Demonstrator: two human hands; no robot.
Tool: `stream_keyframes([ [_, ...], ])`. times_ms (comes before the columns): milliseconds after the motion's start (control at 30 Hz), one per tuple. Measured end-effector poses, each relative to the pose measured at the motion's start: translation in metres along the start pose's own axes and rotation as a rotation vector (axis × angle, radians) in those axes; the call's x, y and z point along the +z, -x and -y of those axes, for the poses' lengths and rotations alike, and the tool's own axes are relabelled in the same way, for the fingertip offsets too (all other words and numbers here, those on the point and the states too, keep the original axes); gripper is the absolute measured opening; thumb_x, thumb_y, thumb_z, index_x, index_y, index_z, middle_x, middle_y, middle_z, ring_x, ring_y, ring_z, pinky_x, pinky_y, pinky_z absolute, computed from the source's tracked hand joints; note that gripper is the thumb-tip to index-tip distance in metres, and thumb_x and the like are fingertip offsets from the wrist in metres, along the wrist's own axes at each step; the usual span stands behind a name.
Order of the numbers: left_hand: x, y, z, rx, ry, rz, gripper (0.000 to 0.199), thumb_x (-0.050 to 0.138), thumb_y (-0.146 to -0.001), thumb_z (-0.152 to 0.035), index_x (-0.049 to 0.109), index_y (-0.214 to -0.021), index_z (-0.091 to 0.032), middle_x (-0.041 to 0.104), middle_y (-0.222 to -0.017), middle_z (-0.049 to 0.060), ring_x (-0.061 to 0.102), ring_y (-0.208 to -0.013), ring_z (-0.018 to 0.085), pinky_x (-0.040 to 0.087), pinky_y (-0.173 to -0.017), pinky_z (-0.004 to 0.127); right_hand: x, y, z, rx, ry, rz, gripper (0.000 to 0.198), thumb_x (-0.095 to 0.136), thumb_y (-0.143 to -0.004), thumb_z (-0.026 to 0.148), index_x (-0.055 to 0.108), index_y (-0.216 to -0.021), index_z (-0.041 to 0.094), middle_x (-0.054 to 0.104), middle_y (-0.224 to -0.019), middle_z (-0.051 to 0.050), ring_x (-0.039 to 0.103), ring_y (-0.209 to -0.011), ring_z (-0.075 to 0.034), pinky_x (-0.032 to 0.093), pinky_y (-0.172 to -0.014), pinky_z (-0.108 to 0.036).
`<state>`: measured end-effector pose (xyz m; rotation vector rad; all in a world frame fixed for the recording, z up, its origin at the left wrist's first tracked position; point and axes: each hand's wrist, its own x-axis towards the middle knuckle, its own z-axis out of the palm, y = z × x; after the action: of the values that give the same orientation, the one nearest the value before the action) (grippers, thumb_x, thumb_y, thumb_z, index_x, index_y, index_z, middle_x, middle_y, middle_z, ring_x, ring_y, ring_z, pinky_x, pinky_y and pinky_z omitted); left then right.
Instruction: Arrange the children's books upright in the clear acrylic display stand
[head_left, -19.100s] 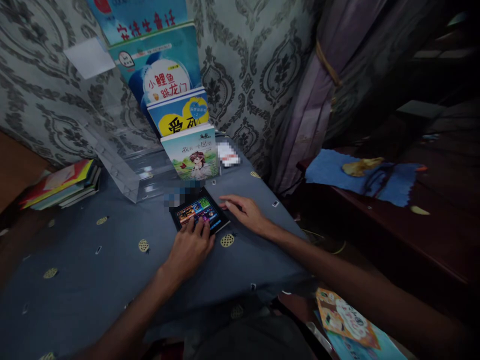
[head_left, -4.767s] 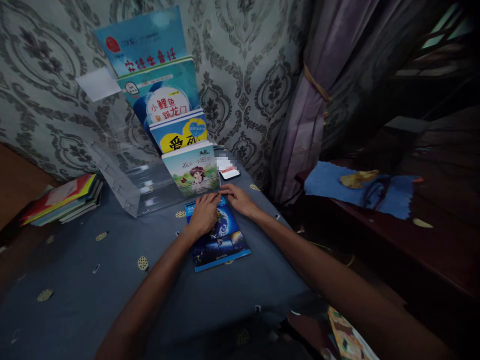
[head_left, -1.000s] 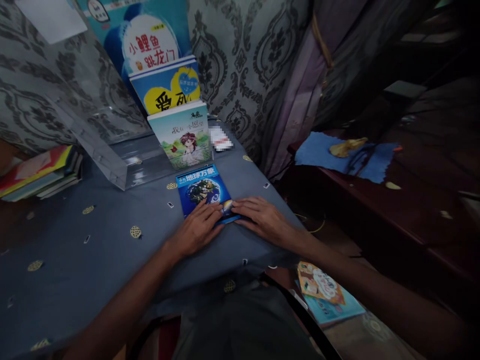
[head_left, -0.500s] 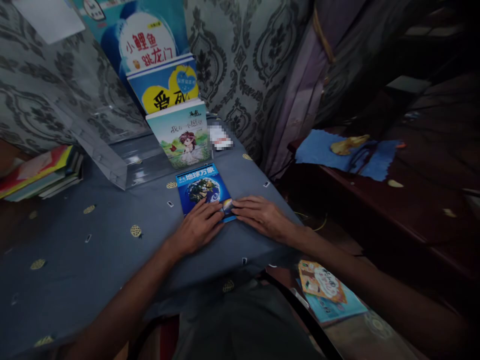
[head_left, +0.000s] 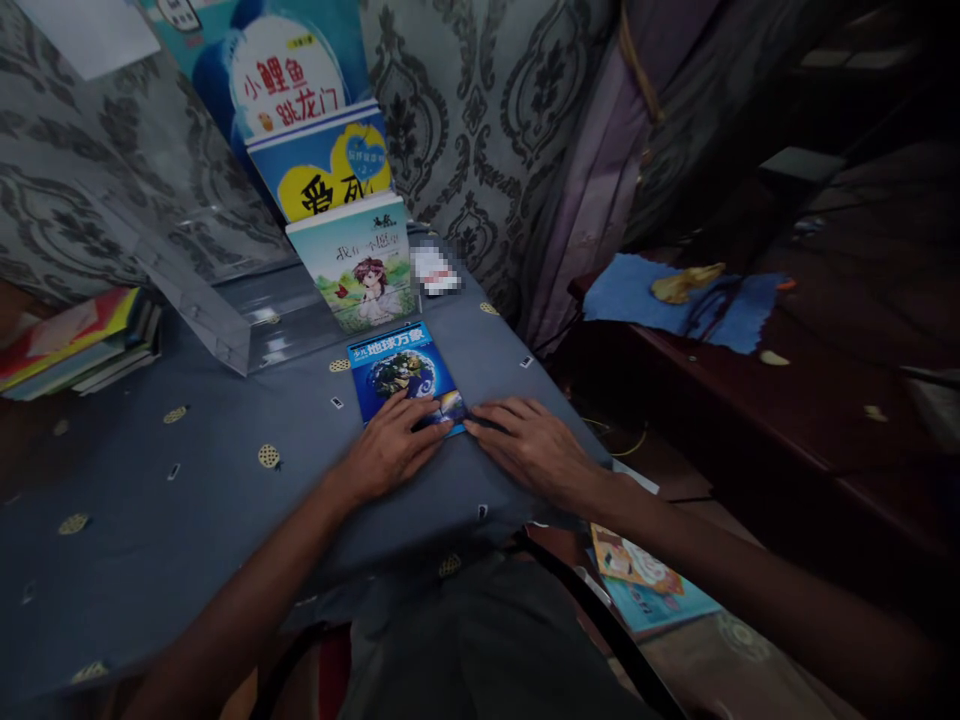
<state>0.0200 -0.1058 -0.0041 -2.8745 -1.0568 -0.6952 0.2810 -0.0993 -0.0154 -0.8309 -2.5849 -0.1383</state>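
Observation:
A blue book (head_left: 395, 372) with a globe on its cover lies flat on the cloth-covered table (head_left: 217, 520). My left hand (head_left: 396, 440) rests palm down over the book's lower left part, its fingers stretched out. From the right, my right hand (head_left: 534, 445) lies flat on the cloth, fingertips at the book's lower right corner. Both hands are open, and neither grips anything. Just behind the book stands a clear rack (head_left: 232, 345) with picture books; the front one is a green book (head_left: 358, 268) with a drawn figure.
Further back in the rack are a blue-and-yellow book (head_left: 319, 165) and a larger teal book (head_left: 289, 80). Stacked books (head_left: 75, 340) lie at the left. On a dark red bench (head_left: 750, 400) to the right is a blue cloth (head_left: 622, 290). More books (head_left: 660, 600) lie low beside the table.
My right hand has slid slightly away from the book's corner, showing more of the cover. My left hand stays on the book. The view has shifted a little.

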Motion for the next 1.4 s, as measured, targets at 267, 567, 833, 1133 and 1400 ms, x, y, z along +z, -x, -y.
stream_keyframes([
  [267, 0.001, 0.001, 0.001, -0.025, 0.039, 0.029, 0.026, 0.056, -0.099, -0.024, 0.070, -0.122, -0.025, 0.070, -0.129, 0.011, 0.060, -0.130, 0.025, 0.045, -0.113, 0.055, -0.003, 0.002, 0.012, 0.075, -0.024, 0.055, 0.034, 0.052, -0.100, 0.019, 0.068, -0.129, 0.024, 0.070, -0.120, -0.014, 0.060, -0.108, -0.028, 0.049, -0.086, -0.041],
  [567, -0.017, -0.001, -0.004, -0.145, 0.095, 0.032, 0.025, 0.053, -0.102, -0.034, 0.071, -0.114, -0.021, 0.074, -0.108, 0.008, 0.069, -0.106, 0.020, 0.054, -0.100, 0.040, -0.007, -0.005, 0.045, 0.012, -0.218, 0.055, 0.030, 0.059, -0.095, 0.022, 0.068, -0.123, 0.016, 0.072, -0.112, -0.015, 0.062, -0.108, -0.029, 0.051, -0.091, -0.045],
  [833, -0.030, -0.007, -0.001, -0.386, -0.074, 0.015, 0.021, 0.057, -0.099, -0.037, 0.067, -0.090, -0.021, 0.070, -0.089, 0.005, 0.068, -0.086, 0.020, 0.054, -0.076, 0.032, -0.010, -0.037, 0.074, -0.366, -0.574, 0.203, 0.026, 0.055, -0.099, 0.023, 0.068, -0.122, 0.020, 0.075, -0.116, -0.009, 0.066, -0.110, -0.021, 0.048, -0.102, -0.040],
  [1133, 0.000, -0.027, -0.021, -0.432, -0.366, 0.060, 0.032, 0.063, -0.094, -0.042, 0.058, -0.118, -0.020, 0.066, -0.118, 0.013, 0.059, -0.107, 0.030, 0.051, -0.087, 0.044, 0.009, -0.055, -0.029, 0.275, -0.502, -0.160, 0.036, 0.044, -0.101, 0.024, 0.070, -0.125, 0.023, 0.077, -0.107, -0.009, 0.069, -0.097, -0.025, 0.056, -0.088, -0.041],
  [1400, 0.005, -0.029, -0.024, -0.467, -0.372, 0.099, 0.029, 0.060, -0.096, -0.038, 0.062, -0.116, -0.017, 0.066, -0.123, 0.017, 0.060, -0.109, 0.034, 0.051, -0.086, 0.050, 0.028, -0.064, -0.052, 0.289, -0.265, -0.020, 0.036, 0.041, -0.100, 0.016, 0.067, -0.125, 0.017, 0.072, -0.101, -0.012, 0.067, -0.092, -0.026, 0.055, -0.085, -0.039],
])
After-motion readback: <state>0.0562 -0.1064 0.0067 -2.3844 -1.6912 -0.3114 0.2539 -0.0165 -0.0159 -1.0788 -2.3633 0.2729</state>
